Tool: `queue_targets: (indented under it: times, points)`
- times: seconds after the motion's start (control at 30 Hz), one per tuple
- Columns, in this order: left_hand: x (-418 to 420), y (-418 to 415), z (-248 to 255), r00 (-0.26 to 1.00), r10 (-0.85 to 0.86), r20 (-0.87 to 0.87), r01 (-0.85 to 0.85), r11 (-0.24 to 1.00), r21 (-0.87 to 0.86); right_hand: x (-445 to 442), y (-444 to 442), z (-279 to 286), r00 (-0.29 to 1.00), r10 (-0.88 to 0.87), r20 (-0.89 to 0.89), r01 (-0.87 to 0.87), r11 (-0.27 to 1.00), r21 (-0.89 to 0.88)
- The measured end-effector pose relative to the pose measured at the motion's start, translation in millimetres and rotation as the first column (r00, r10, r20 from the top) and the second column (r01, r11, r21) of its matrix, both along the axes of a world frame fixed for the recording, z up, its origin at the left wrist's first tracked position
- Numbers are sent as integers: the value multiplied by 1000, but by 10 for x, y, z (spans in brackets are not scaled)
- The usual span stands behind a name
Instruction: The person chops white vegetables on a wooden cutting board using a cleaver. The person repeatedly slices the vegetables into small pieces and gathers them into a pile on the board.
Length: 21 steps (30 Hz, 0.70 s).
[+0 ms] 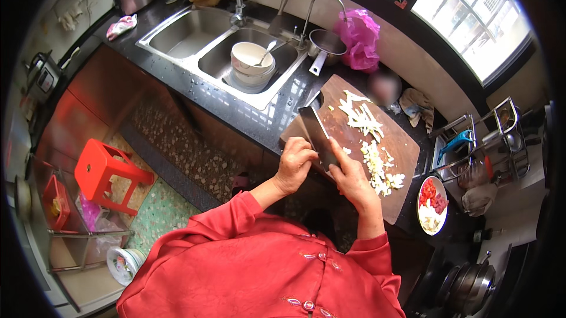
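My right hand [353, 181] grips a cleaver [316, 134], its broad dark blade tilted over the near left edge of a wooden cutting board [402, 154]. Close beside the blade is my left hand [297, 163], its fingers curled in. Whether those fingers hold a small piece or touch the steel cannot be made out. Pale cut strips [360, 114] lie loose on the far part of the board. Nearer to me is a heap of small pale yellow dice [378, 167]. The cleaver's handle is mostly hidden in my right hand.
Left of the board, a double steel sink [177, 54] holds stacked bowls [252, 63] with a spoon. Behind the board stand a saucepan [327, 43] and a pink plastic bag [360, 39]. A plate [443, 218] of chopped food sits right. A red stool [99, 169] stands on the floor.
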<state>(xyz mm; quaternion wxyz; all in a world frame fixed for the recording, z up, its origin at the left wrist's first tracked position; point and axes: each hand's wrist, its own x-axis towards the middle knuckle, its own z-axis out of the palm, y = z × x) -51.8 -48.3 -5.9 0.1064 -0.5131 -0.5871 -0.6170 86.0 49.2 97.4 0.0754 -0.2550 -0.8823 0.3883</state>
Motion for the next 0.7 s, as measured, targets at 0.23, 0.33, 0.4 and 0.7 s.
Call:
queue_targets:
  times: [0.23,0.33,0.4,0.7]
  points:
    - [-166,143,197,1000,13,-23,-13,1000,-12,261,286,-91,994,-110,-22,107,986,-125]
    - [-178,385,258,995,-67,-67,67,998,-15,434,328,-13,974,-226,17,226,964,-139]
    - [-187,593,257,985,-126,-119,123,992,-30,591,392,-98,963,-270,-17,267,958,-101]
    - [-70,1569,120,914,-86,-397,-43,951,-306,1035,429,-32,895,-438,-84,433,899,-69]
